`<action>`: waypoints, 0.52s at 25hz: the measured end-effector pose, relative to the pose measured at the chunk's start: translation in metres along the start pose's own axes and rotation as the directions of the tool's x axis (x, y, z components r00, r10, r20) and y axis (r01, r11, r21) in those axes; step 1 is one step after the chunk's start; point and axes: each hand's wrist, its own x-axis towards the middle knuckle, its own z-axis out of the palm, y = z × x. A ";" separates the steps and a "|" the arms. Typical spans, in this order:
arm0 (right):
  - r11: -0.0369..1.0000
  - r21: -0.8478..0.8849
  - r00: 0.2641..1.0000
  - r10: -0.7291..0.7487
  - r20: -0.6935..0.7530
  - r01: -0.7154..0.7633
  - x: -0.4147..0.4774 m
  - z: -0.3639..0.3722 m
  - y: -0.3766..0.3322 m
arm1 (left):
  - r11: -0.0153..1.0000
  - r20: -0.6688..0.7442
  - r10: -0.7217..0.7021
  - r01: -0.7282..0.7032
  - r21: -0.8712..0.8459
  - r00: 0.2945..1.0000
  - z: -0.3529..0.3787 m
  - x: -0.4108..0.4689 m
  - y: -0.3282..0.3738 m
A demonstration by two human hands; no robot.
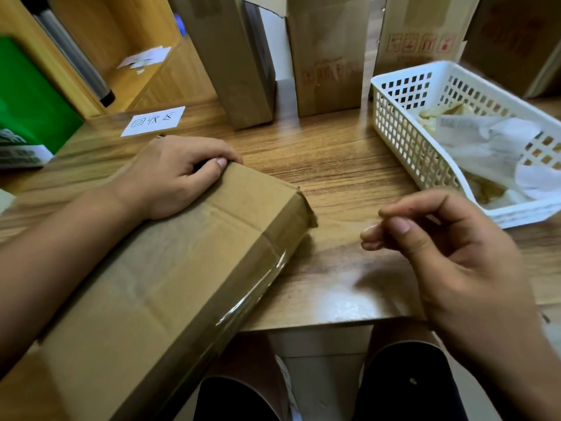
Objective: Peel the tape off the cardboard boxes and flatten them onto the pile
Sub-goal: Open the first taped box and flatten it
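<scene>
Gripping one box [170,268], left hand [170,177] curls; right hand [449,256] pinches, contents unclear; one basket [403,141].

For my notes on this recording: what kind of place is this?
Probably an indoor packing or recycling desk: wood-grain table, upright brown cardboard boxes at its back, white perforated plastic basket holding scraps.

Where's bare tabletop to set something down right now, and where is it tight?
Widest bare wood lies between the cardboard box, the upright boxes and the white basket. A smaller strip runs along the near table edge beneath the right hand. Crowded: the back row, and the left side under the box and left hand.
</scene>
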 end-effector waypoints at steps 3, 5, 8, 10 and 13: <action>0.998 -0.017 0.997 0.057 0.051 -0.056 0.006 -0.003 -0.006 | 0.999 0.010 -0.032 0.032 0.028 0.999 0.000 0.003 0.004; 0.990 -0.040 0.988 0.136 0.073 -0.134 0.014 -0.004 -0.005 | 0.998 0.029 -0.042 0.040 0.054 0.999 -0.002 0.006 0.007; 0.979 -0.123 0.969 0.182 0.166 -0.163 0.022 -0.002 0.002 | 0.993 0.069 -0.085 0.079 0.084 0.994 -0.002 0.011 0.009; 0.928 -0.368 0.955 0.164 0.247 -0.064 0.027 0.001 0.008 | 0.994 0.102 -0.090 0.083 0.074 0.991 -0.003 0.013 0.010; 0.807 -0.585 0.959 0.103 0.264 0.074 0.039 0.013 0.012 | 0.997 0.174 -0.057 0.066 -0.044 0.983 -0.006 0.013 0.020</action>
